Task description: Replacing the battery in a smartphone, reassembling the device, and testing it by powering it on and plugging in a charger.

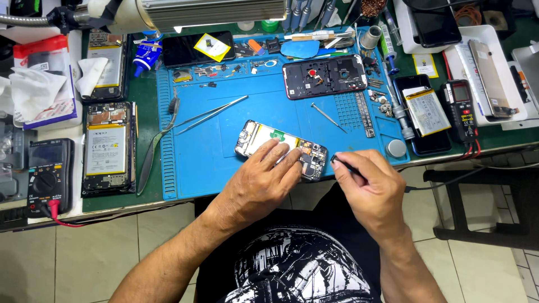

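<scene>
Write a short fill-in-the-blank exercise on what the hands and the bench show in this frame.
1. The left hand presses on an opened ____ lying on the mat.
2. The work mat under the opened phone is ____ in colour.
3. The right hand pinches a thin dark ____.
4. Long metal tweezers lie on the mat, to the ____ of the opened phone.

Missing words: phone; blue; tool; left

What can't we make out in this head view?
- Opened phone: near edge hidden under the left hand.
- Dark tool in the right hand: handle buried in the fist, tip too small to tell its kind.
- Small parts on the blue mat: too small to identify.
- Lamp: cut off by the top edge.
</scene>
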